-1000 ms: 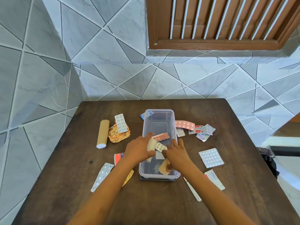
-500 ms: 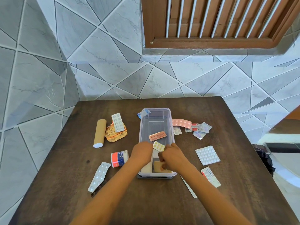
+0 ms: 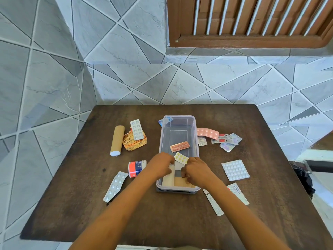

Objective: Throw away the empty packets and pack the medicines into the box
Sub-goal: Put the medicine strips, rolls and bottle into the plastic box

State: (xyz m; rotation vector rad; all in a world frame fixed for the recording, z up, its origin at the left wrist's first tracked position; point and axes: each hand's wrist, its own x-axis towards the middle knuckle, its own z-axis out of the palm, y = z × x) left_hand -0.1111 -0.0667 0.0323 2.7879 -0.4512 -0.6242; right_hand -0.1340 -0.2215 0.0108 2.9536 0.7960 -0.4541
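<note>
Both hands work inside the clear box (image 3: 178, 123): left hand (image 3: 160, 164) grips a beige bandage roll (image 3: 168, 177), right hand (image 3: 195, 168) presses another flat, likely saving space for blister strips.

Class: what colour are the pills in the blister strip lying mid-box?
Reddish-pink pills in the blister strip, inside the clear box; head view.

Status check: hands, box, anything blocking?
Both hands, left hand and right hand, inside box, arranging bandage rolls. Several blister packs lie loose on table. Nothing blocking.
</note>
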